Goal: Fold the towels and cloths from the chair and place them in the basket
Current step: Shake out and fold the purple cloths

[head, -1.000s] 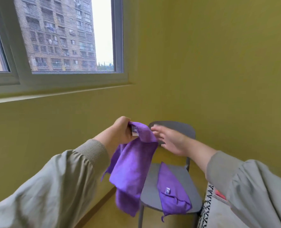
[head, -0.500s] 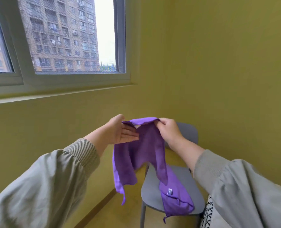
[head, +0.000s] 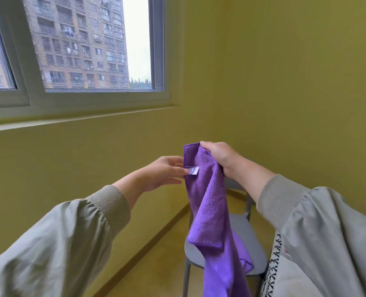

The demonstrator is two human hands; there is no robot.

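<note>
purple cloth (head: 207, 211): hangs above the chair (head: 257, 243), long axis vertical | your right hand (head: 219, 157) grips its top edge | your left hand (head: 162, 173), fingers (head: 176, 171) straight, touches its side hem, grasping nothing

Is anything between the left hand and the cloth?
Nothing visible. The left hand, fingers straight, touches the cloth beside its label; the right hand grips the top.
</note>
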